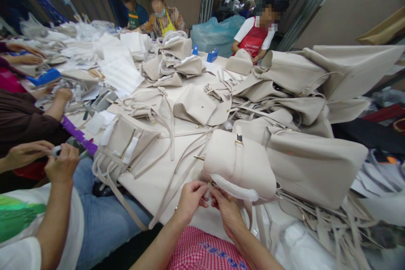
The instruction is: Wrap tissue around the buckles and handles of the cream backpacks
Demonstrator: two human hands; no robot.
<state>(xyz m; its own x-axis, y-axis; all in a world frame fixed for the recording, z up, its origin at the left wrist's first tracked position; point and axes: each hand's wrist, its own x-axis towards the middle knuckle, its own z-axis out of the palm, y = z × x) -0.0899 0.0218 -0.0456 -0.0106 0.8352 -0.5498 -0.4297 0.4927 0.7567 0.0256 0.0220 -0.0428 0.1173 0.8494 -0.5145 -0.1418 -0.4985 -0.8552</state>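
Note:
A beige handbag (236, 158) lies in front of me with its gold buckle (238, 138) facing up. Its carrying handle (236, 187) is sleeved in white wrapping. At the near left end of this handle is a small gold-coloured metal fitting (211, 183). My left hand (192, 197) pinches with thumb and fingers just beside the fitting. My right hand (226, 209) is closed right next to it, under the handle. Between the fingertips shows a bit of whitish wrapping film (207, 195); its exact shape is hidden. A long beige strap (172, 183) runs left of my hands.
Beige bags and bag parts (294, 76) are heaped at the right. Another handbag (126, 137) stands at the left, near a seated co-worker's hands (61, 158). White paper sheets (118, 63) and blue tape dispensers (212, 55) lie farther back. Other people work around the table.

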